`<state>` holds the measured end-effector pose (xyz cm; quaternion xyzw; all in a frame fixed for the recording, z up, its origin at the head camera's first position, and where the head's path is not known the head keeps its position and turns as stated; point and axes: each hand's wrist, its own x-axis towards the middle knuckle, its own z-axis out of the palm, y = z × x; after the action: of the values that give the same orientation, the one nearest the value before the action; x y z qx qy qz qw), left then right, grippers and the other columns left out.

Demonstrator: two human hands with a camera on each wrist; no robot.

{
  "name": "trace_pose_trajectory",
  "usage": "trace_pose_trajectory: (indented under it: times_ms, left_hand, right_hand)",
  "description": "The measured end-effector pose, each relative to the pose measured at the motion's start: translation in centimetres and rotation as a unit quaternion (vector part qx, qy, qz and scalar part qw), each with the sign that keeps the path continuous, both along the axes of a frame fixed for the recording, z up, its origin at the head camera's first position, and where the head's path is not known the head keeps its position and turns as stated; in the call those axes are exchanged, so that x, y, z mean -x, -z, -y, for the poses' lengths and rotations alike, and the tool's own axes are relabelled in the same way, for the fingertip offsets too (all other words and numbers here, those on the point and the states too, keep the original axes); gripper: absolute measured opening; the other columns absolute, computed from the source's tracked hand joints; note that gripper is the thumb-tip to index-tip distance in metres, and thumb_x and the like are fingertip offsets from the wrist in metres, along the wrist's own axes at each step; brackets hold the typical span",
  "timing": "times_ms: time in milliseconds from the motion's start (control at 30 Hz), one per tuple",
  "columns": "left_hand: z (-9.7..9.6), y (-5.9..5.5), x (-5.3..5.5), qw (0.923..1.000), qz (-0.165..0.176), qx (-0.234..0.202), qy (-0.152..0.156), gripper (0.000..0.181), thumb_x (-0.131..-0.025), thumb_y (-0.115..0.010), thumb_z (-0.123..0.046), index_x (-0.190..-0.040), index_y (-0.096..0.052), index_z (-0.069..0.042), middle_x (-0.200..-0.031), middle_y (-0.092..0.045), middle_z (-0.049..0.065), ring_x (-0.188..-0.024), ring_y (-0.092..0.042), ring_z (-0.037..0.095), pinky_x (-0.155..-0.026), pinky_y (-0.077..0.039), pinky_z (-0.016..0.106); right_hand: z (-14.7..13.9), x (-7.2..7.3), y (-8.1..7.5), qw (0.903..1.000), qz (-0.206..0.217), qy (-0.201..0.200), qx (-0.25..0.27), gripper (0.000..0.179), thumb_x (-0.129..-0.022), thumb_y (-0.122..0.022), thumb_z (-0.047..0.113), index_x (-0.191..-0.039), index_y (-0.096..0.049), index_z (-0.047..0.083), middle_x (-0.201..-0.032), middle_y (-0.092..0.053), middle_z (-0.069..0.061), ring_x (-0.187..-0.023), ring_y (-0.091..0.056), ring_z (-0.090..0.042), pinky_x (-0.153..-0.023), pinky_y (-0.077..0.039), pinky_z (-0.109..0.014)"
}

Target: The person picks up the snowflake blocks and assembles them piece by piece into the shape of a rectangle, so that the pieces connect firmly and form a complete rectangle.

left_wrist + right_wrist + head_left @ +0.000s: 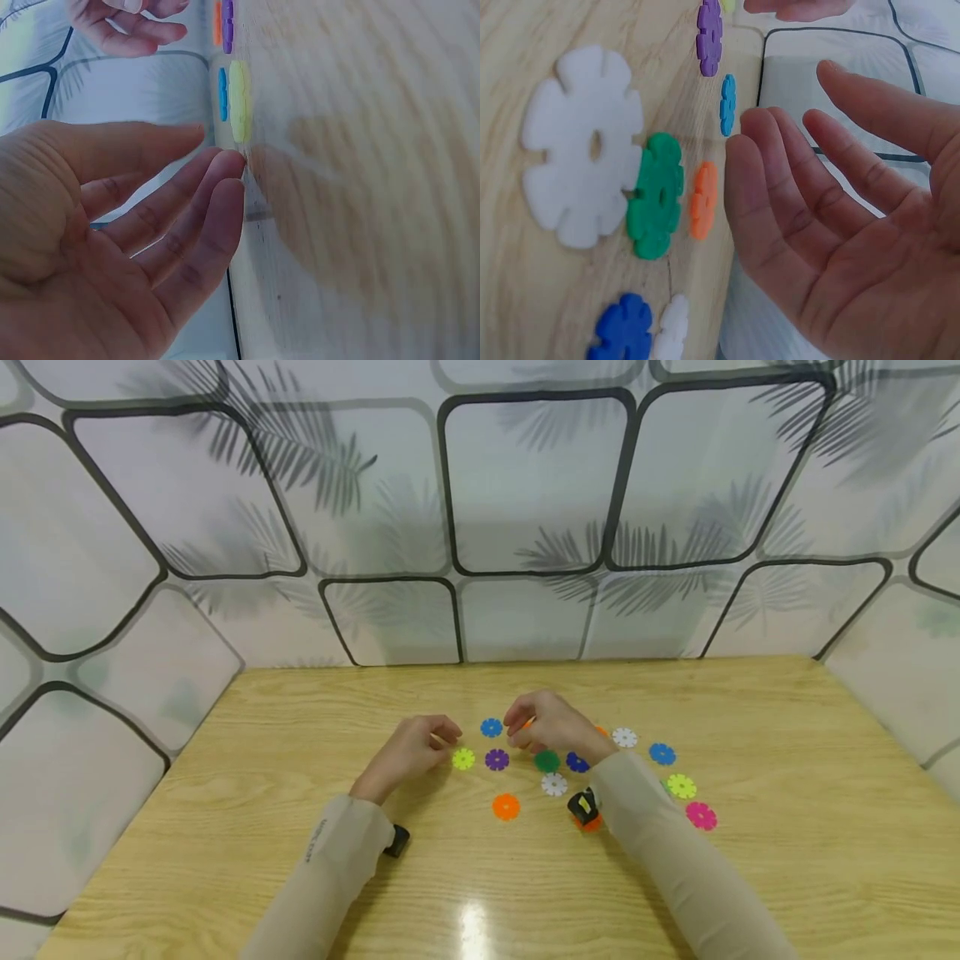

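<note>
My left hand (417, 747) hovers low over the table beside a yellow snowflake disc (463, 759), its fingers loosely bent with nothing between them. In the left wrist view a gap separates thumb and fingers, and the yellow disc (239, 101) lies just past the fingertips. Right of a blue disc (491, 727), my right hand (550, 720) is held over the table, partly covering an orange disc (528, 724). The right wrist view shows that hand (847, 202) empty too, thumb apart from the relaxed fingers. A purple disc (497, 760) lies between the hands.
Near the right hand lie a green disc (547, 762), a dark blue disc (577, 762) and a white disc (554, 785). An orange disc (506, 807) sits nearer the front. Further right are blue (662, 754), yellow (681, 787) and pink discs (701, 816). A patterned wall backs the table.
</note>
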<state>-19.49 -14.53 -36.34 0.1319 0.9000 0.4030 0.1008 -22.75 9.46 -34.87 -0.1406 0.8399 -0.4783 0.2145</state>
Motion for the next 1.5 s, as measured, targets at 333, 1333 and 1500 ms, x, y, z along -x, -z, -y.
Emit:
trace_pose_trajectory:
  times_ms: [333, 1333, 1500]
  left_hand:
    - [-1.1, 0.2, 0.1, 0.9992, 0.012, 0.032, 0.02, 0.037, -0.08, -0.077, 0.013, -0.113, -0.072, -0.002, -0.109, -0.07, 0.008, -0.08, -0.06, 0.018, -0.068, -0.051, 0.027]
    - [-0.2, -0.7, -1.3, 0.9914, 0.037, -0.125, -0.008, 0.015, -0.097, -0.062, 0.007, -0.109, -0.07, 0.013, -0.106, -0.067, 0.02, -0.089, -0.072, 0.031, -0.079, -0.06, 0.037]
    - [0.0, -1.2, -2.3, 0.9836, 0.059, -0.171, -0.001, 0.019, -0.1, -0.058, 0.005, -0.115, -0.066, 0.015, -0.101, -0.069, 0.024, -0.086, -0.074, 0.03, -0.077, -0.06, 0.038]
  right_hand:
    - [0.2, 0.3, 0.0, 0.9999, 0.009, -0.008, 0.002, 0.024, -0.092, -0.069, -0.003, -0.115, -0.064, -0.007, -0.107, -0.068, -0.016, -0.086, -0.067, -0.026, -0.071, -0.057, -0.037]
    - [1.0, 0.4, 0.5, 0.9975, -0.008, -0.049, -0.05, 0.022, -0.086, -0.069, -0.01, -0.108, -0.067, -0.006, -0.097, -0.069, -0.012, -0.08, -0.066, -0.021, -0.068, -0.057, -0.032]
    - [1.7, 0.3, 0.7, 0.9936, -0.051, -0.06, -0.081, 0.021, -0.083, -0.072, -0.011, -0.104, -0.069, -0.006, -0.091, -0.069, -0.01, -0.075, -0.064, -0.018, -0.064, -0.056, -0.029]
